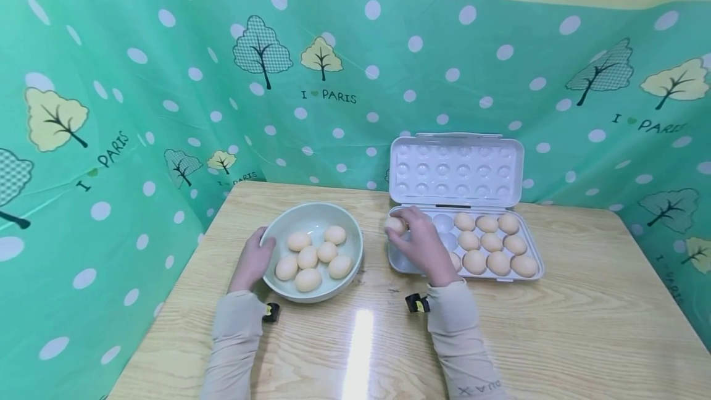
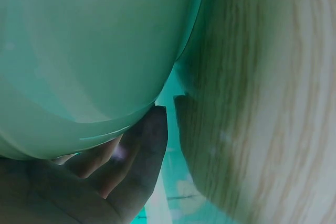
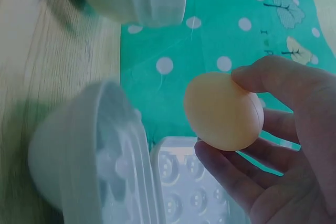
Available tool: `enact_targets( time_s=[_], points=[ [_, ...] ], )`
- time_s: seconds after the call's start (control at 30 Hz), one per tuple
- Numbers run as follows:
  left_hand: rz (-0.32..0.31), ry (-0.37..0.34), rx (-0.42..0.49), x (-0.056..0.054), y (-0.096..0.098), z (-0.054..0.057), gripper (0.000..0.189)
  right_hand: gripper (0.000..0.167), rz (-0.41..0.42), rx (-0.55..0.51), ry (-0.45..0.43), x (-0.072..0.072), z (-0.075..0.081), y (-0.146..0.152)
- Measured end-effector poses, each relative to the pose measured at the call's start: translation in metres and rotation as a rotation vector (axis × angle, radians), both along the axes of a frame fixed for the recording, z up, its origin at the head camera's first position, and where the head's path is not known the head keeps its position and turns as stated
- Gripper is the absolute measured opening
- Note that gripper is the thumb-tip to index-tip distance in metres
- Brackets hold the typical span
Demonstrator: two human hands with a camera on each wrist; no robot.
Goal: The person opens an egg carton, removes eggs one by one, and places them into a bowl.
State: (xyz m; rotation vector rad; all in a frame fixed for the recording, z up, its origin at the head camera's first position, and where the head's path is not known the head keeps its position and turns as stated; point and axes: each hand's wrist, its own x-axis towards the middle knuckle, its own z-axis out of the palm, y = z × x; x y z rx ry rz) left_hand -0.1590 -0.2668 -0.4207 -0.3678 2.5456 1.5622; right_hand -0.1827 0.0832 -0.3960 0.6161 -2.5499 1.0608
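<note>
On the table's left part sits a pale green bowl (image 1: 313, 215) holding several light brown eggs. My left hand (image 1: 252, 261) grips its left side, thumb over the rim and fingers against the outer wall, as the left wrist view shows from below. My right hand (image 1: 422, 242) pinches one egg (image 3: 223, 111) between thumb and fingers above the left end of a white plastic egg box (image 1: 405, 264). Eggs fill the hollows on the right side of the box, while bare hollows (image 1: 443, 223) show nearer the left. My right hand hides part of the box.
The egg box's dimpled lid (image 1: 455, 171) stands raised at the back, near a green dotted curtain (image 1: 333, 141) that hangs behind and beside the wooden table (image 1: 583, 301). Black wrist devices (image 1: 418, 303) sit by both cuffs.
</note>
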Motion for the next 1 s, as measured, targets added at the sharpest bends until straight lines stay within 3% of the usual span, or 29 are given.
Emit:
enact_targets(
  time_s=[0.53,1.0],
  points=[
    [-0.001,0.001,0.009,0.000,-0.001,-0.001,0.050,0.029,0.145,-0.087,-0.016,0.019,0.012,-0.049],
    [0.002,-0.011,-0.005,0.001,0.000,0.000,0.051,0.030,0.229,-0.027,0.004,0.029,0.013,-0.069]
  ],
)
